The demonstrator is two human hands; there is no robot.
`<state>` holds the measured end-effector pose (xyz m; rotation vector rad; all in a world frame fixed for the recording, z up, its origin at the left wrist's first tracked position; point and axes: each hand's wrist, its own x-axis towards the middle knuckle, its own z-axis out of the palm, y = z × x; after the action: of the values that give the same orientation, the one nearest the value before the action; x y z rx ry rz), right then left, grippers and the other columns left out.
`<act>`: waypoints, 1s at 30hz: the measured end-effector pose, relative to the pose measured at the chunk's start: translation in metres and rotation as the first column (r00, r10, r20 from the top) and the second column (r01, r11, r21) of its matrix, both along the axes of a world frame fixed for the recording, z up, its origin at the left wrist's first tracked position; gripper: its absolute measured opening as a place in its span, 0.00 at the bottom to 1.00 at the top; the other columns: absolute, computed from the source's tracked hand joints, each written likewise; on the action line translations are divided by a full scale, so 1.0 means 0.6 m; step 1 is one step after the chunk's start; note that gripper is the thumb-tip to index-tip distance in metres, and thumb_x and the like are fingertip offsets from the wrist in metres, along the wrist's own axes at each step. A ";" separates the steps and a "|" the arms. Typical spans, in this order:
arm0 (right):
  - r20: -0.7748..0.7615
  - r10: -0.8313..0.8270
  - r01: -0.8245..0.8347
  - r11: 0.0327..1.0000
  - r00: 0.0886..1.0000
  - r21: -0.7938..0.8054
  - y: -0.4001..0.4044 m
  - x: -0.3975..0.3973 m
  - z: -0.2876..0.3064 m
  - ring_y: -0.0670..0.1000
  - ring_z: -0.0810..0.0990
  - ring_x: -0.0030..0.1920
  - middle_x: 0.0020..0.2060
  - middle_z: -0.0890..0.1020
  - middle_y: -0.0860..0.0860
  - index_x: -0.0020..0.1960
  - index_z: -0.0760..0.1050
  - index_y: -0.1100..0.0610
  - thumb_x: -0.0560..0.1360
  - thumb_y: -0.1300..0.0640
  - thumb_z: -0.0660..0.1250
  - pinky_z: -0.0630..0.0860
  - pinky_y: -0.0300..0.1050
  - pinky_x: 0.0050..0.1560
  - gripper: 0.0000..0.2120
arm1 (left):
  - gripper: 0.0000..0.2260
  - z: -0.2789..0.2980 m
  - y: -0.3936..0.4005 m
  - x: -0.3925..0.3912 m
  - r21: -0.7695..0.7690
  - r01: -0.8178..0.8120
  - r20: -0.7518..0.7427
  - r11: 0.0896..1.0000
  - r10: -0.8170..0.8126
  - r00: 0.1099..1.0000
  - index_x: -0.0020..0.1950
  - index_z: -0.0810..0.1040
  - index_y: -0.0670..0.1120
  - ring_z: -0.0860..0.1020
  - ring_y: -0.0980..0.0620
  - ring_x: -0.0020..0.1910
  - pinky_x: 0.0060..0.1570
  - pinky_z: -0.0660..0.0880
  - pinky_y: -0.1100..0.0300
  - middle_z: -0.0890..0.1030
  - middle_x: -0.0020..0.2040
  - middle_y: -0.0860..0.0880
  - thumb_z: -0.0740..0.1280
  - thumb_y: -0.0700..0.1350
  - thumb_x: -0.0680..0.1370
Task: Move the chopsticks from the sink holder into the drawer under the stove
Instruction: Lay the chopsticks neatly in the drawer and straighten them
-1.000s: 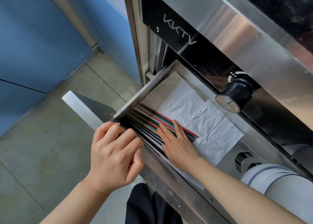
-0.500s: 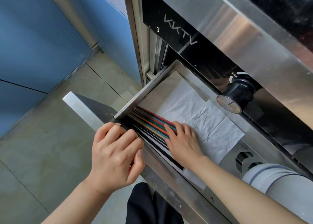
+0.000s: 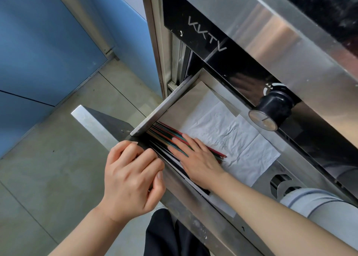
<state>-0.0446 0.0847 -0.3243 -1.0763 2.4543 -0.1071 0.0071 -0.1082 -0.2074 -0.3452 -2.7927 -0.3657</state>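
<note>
The steel drawer [image 3: 155,116] under the stove stands pulled out. Several coloured chopsticks [image 3: 164,132] lie in a row along its front inside edge, partly on a white paper sheet [image 3: 232,137]. My right hand [image 3: 195,159] lies flat on the chopsticks with fingers spread, covering their middle; red tips stick out to its right. My left hand [image 3: 131,176] curls over the drawer's front panel [image 3: 93,124] and grips its top edge.
A black stove knob [image 3: 271,108] juts out just above the drawer's right side. The black stove front with white lettering [image 3: 207,35] rises behind. Grey tiled floor [image 3: 58,159] and a blue wall [image 3: 38,42] lie to the left. A dark trouser leg shows below.
My right hand drew back over the chopsticks, then slid forward again with fingers spread flat. The left hand has stayed on the drawer front.
</note>
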 end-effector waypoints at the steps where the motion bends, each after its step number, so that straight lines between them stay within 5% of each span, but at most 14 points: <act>1: 0.003 0.029 -0.029 1.000 1.000 -0.010 -0.012 -0.007 -0.005 0.56 0.51 0.77 0.77 0.56 0.50 0.77 0.53 0.50 0.79 0.51 0.54 0.51 0.54 0.75 0.27 | 0.19 0.000 0.000 0.000 -0.003 0.000 0.001 1.000 0.000 1.000 0.32 0.76 0.45 0.70 0.45 0.34 0.49 0.66 0.53 0.76 0.32 0.48 0.53 0.45 0.78; 7: 0.043 0.098 -0.099 0.995 0.994 0.017 -0.059 -0.034 -0.032 0.54 0.50 0.77 0.76 0.58 0.50 0.77 0.52 0.54 0.80 0.47 0.52 0.49 0.54 0.75 0.27 | 0.19 0.000 0.001 0.000 -0.009 0.003 0.008 1.000 -0.003 1.000 0.32 0.76 0.45 0.71 0.45 0.34 0.49 0.67 0.53 0.76 0.32 0.49 0.52 0.45 0.78; 30: 0.065 -0.172 0.171 0.985 0.983 0.021 -0.063 -0.040 -0.020 0.57 0.47 0.77 0.76 0.55 0.53 0.76 0.53 0.56 0.80 0.50 0.55 0.54 0.58 0.74 0.27 | 0.19 0.003 0.000 0.001 -0.021 0.004 0.017 1.000 -0.004 1.000 0.32 0.76 0.46 0.71 0.45 0.34 0.51 0.66 0.54 0.76 0.32 0.49 0.52 0.46 0.78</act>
<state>-0.0688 0.0468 -0.3362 -0.8391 2.4795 -0.1748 0.0078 -0.1082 -0.2054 -0.3542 -2.8150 -0.3419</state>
